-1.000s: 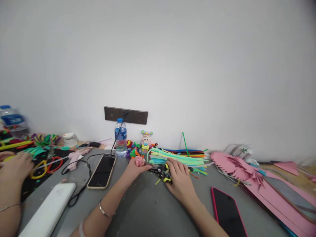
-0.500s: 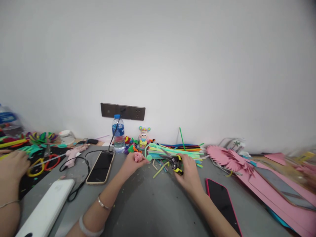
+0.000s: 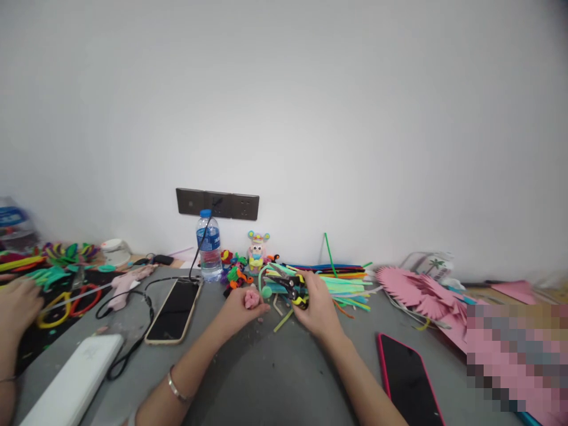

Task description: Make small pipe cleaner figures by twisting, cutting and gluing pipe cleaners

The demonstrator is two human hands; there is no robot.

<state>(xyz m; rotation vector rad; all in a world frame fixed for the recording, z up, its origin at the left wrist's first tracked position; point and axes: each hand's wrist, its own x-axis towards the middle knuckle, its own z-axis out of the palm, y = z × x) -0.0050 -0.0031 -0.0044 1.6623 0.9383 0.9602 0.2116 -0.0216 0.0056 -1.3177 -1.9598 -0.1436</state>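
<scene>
My left hand [image 3: 239, 309] is closed around a crumpled pink fuzzy bunch [image 3: 251, 299], its fingertips pointing right. Just beyond those fingertips is a small round mint-green piece [image 3: 266, 292], with a pale green pipe cleaner [image 3: 261, 277] curving up from it. Whether my fingers touch it, I cannot tell. My right hand [image 3: 318, 305] grips pliers [image 3: 293, 290] with black and yellow handles, the jaws pointing left toward the green piece. Behind the pliers lies a pile of coloured pipe cleaners [image 3: 341, 286], partly hidden by my right hand.
A water bottle [image 3: 209, 247], a small figurine [image 3: 257, 253] and a phone [image 3: 175, 310] stand or lie at left. Farther left are a white power bank [image 3: 75, 381], scissors [image 3: 57, 310] and another person's hand [image 3: 20, 307]. A red-edged phone [image 3: 410, 378] and pink folded paper [image 3: 402, 287] lie at right.
My right hand has moved the pliers left, closer to my left hand. My left hand sits slightly lower with the pink bunch, its fingertips now below the green piece. The view has shifted a little.
</scene>
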